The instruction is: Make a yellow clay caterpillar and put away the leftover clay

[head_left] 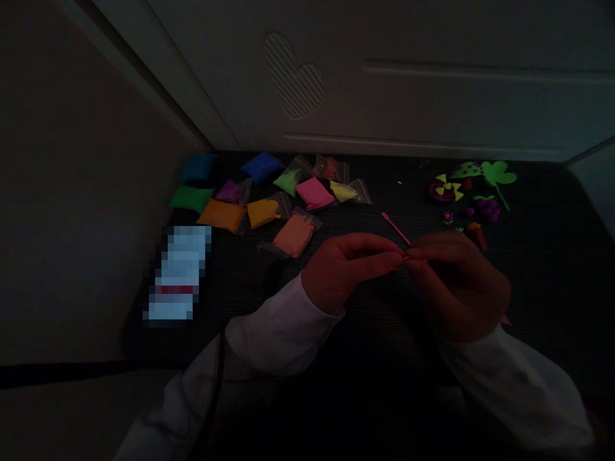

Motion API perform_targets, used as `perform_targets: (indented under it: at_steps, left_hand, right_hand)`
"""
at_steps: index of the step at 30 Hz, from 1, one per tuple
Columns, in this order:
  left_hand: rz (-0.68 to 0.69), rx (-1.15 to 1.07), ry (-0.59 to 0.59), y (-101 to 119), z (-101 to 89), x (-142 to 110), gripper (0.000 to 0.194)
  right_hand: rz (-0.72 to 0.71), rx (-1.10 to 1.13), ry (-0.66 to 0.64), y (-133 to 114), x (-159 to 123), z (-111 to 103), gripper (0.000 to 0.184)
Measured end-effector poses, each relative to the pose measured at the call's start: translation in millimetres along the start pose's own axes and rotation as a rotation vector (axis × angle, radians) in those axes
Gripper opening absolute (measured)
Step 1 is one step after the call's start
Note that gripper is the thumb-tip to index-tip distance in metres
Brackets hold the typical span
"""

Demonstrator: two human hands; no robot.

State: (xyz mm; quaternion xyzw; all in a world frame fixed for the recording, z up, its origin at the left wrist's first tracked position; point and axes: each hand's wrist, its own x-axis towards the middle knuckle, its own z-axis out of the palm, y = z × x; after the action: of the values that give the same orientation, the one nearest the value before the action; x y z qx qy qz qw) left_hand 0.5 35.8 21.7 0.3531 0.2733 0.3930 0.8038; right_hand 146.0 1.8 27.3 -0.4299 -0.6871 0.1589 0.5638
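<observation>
Over the dark table, my left hand (355,266) and my right hand (459,282) meet at the fingertips. Both are closed in a pinch on a tiny piece of modelling clay (406,258), mostly hidden by the fingers; its colour is hard to make out in the dim light. A pink modelling tool (396,229) with a flattened end lies just beyond my right fingers, its near end hidden behind them. Whether it touches that hand I cannot tell.
Several bags of coloured clay, among them a peach bag (294,235) and a pink bag (314,193), lie at the back left. A blurred lit screen (177,272) is at left. Small clay shapes, including a green flower (498,174) and a purple dish (439,192), sit back right.
</observation>
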Motion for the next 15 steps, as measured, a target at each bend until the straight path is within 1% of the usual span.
perform_targets:
  at_steps: [6, 11, 15]
  left_hand:
    - [-0.038, -0.060, 0.013, -0.7, 1.2, -0.9, 0.007]
    - [-0.054, -0.057, 0.031, -0.7, 1.6, -1.1, 0.009]
    - [-0.051, -0.061, 0.014, -0.2, 1.3, -0.6, 0.007]
  right_hand:
    - [-0.017, -0.002, -0.018, 1.1, -0.2, -1.1, 0.025]
    - [-0.018, 0.008, -0.023, 1.7, -1.1, -1.2, 0.028]
    - [-0.016, 0.012, -0.028, 2.4, -1.4, -0.9, 0.027]
